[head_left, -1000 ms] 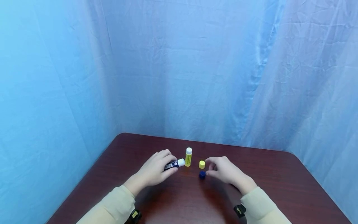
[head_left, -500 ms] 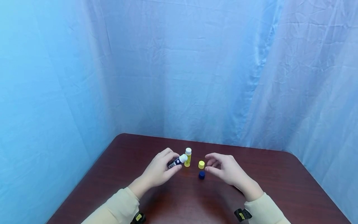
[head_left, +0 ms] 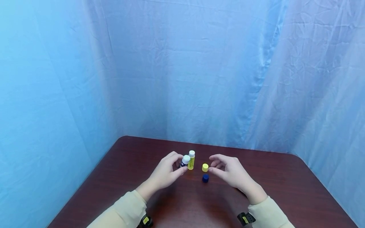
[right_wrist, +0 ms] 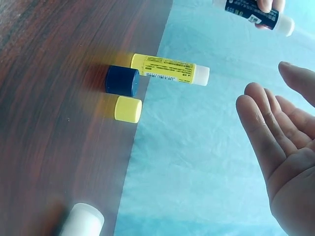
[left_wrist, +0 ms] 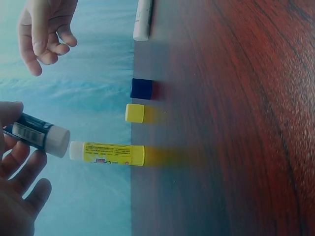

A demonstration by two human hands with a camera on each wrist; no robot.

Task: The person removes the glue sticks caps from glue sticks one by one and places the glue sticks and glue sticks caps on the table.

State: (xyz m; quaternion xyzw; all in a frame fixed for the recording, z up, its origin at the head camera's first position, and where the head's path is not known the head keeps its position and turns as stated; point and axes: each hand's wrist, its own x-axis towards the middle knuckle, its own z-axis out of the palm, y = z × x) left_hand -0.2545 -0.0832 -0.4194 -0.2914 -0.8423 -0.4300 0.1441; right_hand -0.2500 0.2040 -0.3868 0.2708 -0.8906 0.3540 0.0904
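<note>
My left hand [head_left: 166, 169] grips a dark blue glue stick [head_left: 184, 162] between thumb and fingers, held above the table with its white end up and tilted. Just behind it a yellow glue stick [head_left: 191, 161] with a white top stands upright on the table. To the right sit a yellow cap [head_left: 205, 167] and, nearer, a dark blue cap [head_left: 205, 178]. My right hand [head_left: 232, 171] hovers beside the caps, fingers loosely bent and apart from the thumb. Nothing lies between them, as the right wrist view shows of this hand [right_wrist: 290, 152].
A white cylinder [right_wrist: 83, 221] is on the table, seen in both wrist views; in the head view my right arm mostly hides it. The dark red table [head_left: 182, 205] ends at its back edge before a blue curtain [head_left: 199, 79].
My left hand has shifted slightly right and turned the dark blue glue stick from nearly level to more upright. My right hand has drawn back a little from the caps, its fingers spreading.
</note>
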